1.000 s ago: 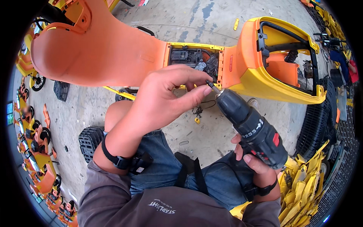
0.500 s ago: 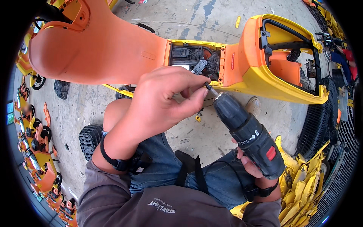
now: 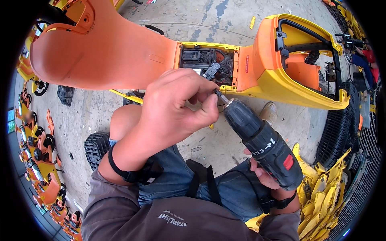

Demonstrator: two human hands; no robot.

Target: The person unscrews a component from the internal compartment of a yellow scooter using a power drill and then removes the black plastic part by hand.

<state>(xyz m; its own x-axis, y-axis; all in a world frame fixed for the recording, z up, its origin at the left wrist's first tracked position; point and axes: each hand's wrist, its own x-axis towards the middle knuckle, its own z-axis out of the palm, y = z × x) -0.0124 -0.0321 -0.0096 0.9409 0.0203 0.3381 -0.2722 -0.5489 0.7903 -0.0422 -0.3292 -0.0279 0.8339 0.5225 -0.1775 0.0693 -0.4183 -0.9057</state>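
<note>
A black cordless drill [image 3: 261, 138] is held by my right hand [image 3: 264, 176], its chuck pointing up and left. My right fingers wrap round its handle, which the drill body mostly hides. My left hand [image 3: 175, 104] reaches across, thumb and forefinger pinched on a small dark piece [image 3: 217, 92] at the tip of the drill's bit [image 3: 222, 97]. Whether that piece is a screw I cannot make out. Just beyond lies an orange and yellow scooter body [image 3: 255, 66], with wiring and dark parts in its open compartment [image 3: 209, 60].
Black crates [image 3: 96, 150] stand on the concrete floor [image 3: 201, 146] at left. A heap of yellow plastic panels [image 3: 321, 193] lies at lower right, beside a black ribbed crate [image 3: 335, 136]. Several orange and yellow scooters [image 3: 48, 180] line the left side. Another person [image 3: 366, 64] is at far right.
The drill's front end has shifted slightly left, along with the tips of my left fingers. My left hand still pinches the small dark piece at the bit.
</note>
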